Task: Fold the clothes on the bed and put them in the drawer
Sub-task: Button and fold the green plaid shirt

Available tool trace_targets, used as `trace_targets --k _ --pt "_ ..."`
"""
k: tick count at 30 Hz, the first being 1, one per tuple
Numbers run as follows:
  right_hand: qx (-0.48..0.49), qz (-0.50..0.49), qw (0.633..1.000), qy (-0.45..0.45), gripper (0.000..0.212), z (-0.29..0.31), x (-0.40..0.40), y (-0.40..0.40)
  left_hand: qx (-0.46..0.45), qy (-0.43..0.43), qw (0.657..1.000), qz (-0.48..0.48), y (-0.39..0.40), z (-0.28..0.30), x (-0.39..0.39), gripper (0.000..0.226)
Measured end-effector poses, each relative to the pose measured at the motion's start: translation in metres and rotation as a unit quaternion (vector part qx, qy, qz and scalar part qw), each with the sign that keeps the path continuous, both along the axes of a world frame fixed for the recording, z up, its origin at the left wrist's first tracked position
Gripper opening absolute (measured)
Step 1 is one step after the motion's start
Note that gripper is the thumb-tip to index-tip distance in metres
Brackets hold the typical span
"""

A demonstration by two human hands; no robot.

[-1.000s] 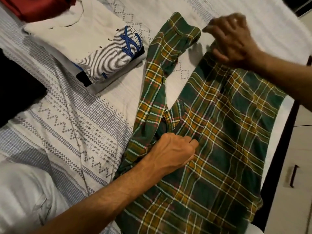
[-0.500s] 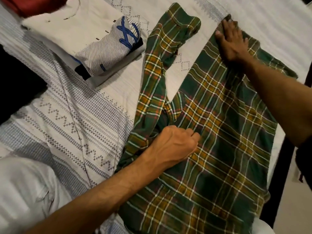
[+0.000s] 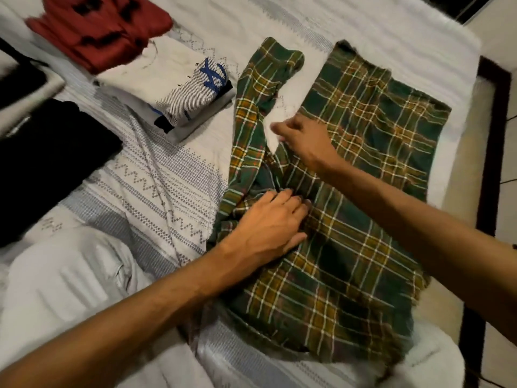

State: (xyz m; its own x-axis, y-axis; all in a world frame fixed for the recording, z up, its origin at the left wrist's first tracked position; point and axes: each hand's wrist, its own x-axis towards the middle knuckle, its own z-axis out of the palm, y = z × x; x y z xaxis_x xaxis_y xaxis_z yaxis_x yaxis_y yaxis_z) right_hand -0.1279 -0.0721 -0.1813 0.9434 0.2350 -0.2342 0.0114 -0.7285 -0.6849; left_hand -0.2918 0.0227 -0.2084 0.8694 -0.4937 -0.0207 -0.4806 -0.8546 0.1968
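A green and yellow plaid shirt [image 3: 361, 228] lies spread flat on the white patterned bed sheet [image 3: 156, 186]. Its left sleeve [image 3: 251, 107] runs up the bed, apart from the body, with a wedge of bare sheet between them. My left hand [image 3: 268, 222] presses flat on the cloth where the sleeve joins the body, fingers nearly straight. My right hand [image 3: 305, 138] is blurred at the body's inner edge. Its fingers are loosely curled over that bare wedge, and nothing shows between them.
A folded white and striped top [image 3: 179, 82] sits left of the sleeve, with a red garment [image 3: 103, 26] behind it. A black garment [image 3: 47, 152] lies at the far left. The bed's dark frame [image 3: 492, 135] runs along the right. Pale cloth [image 3: 64, 281] bulges at the lower left.
My right hand left the shirt's far edge and came down to the inner edge beside the sleeve. My left hand uncurled from a fist to a flat press.
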Motion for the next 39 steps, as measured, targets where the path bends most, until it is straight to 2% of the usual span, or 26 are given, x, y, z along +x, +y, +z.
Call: trace_targets --k 2,4,6,7,9,11,12,14,16,18,20,23,26,29,30,32,33,36,39 --pt "-0.002 -0.018 0.999 0.042 0.063 0.005 -0.006 0.015 0.004 0.028 0.999 -0.016 0.01 0.003 -0.019 0.073" --pt "-0.058 -0.003 0.996 0.068 0.073 0.01 -0.008 0.036 -0.021 0.031 0.999 -0.03 0.022 0.007 -0.041 0.07" --pt "-0.125 -0.009 0.989 0.073 0.092 0.016 -0.012 0.059 -0.103 0.015 0.995 0.007 0.043 0.013 -0.063 0.064" --pt "-0.14 -0.017 0.988 0.067 0.09 0.017 -0.011 0.071 -0.165 -0.008 0.984 0.066 0.055 0.013 -0.075 0.063" --pt "-0.129 -0.049 0.99 0.042 0.063 0.019 -0.01 0.087 -0.269 -0.037 0.934 0.233 0.076 0.008 -0.103 0.072" --pt "-0.057 -0.096 0.993 0.027 0.031 0.017 -0.011 0.093 -0.321 0.02 0.871 0.372 0.091 -0.006 -0.125 0.091" --pt "0.002 -0.12 0.992 0.037 0.023 0.019 -0.015 0.092 -0.334 0.065 0.847 0.407 0.093 -0.011 -0.128 0.096" --pt "0.135 -0.181 0.972 0.062 0.02 0.029 -0.028 0.085 -0.347 0.108 0.829 0.424 0.097 -0.016 -0.125 0.081" --pt "0.287 -0.241 0.921 0.101 0.028 0.044 -0.044 0.067 -0.331 0.109 0.848 0.398 0.094 -0.012 -0.114 0.053" --pt "0.423 -0.268 0.854 0.14 0.039 0.058 -0.064 0.042 -0.304 0.095 0.875 0.365 0.087 -0.01 -0.108 0.034" --pt "0.493 -0.301 0.806 0.128 0.045 0.072 -0.087 0.013 -0.294 0.068 0.891 0.34 0.08 -0.009 -0.108 0.024" --pt "0.575 -0.304 0.752 0.109 0.043 0.084 -0.128 -0.035 -0.274 0.028 0.907 0.317 0.081 -0.007 -0.114 0.023" --pt "0.647 -0.307 0.691 0.095 0.043 0.082 -0.17 -0.087 -0.284 -0.009 0.926 0.25 0.085 0.001 -0.121 0.032" --pt "0.674 -0.366 0.639 0.058 0.042 0.069 -0.207 -0.135 -0.274 0.006 0.94 0.201 0.084 0.007 -0.124 0.039" --pt "0.662 -0.394 0.635 0.055 0.044 0.065 -0.216 -0.147 -0.286 0.015 0.936 0.206 0.081 0.008 -0.124 0.042" --pt "0.597 -0.463 0.651 0.078 0.065 0.06 -0.227 -0.163 -0.332 0.045 0.911 0.241 0.075 0.01 -0.126 0.054" --pt "0.556 -0.501 0.658 0.08 0.069 0.059 -0.231 -0.167 -0.349 0.063 0.9 0.255 0.073 0.011 -0.127 0.057" --pt "0.472 -0.571 0.672 0.002 0.048 0.05 -0.232 -0.18 -0.334 0.085 0.906 0.247 0.073 0.01 -0.127 0.045" --pt "0.394 -0.57 0.715 -0.091 0.04 0.051 -0.239 -0.183 -0.344 0.053 0.906 0.242 0.073 0.017 -0.133 0.041"
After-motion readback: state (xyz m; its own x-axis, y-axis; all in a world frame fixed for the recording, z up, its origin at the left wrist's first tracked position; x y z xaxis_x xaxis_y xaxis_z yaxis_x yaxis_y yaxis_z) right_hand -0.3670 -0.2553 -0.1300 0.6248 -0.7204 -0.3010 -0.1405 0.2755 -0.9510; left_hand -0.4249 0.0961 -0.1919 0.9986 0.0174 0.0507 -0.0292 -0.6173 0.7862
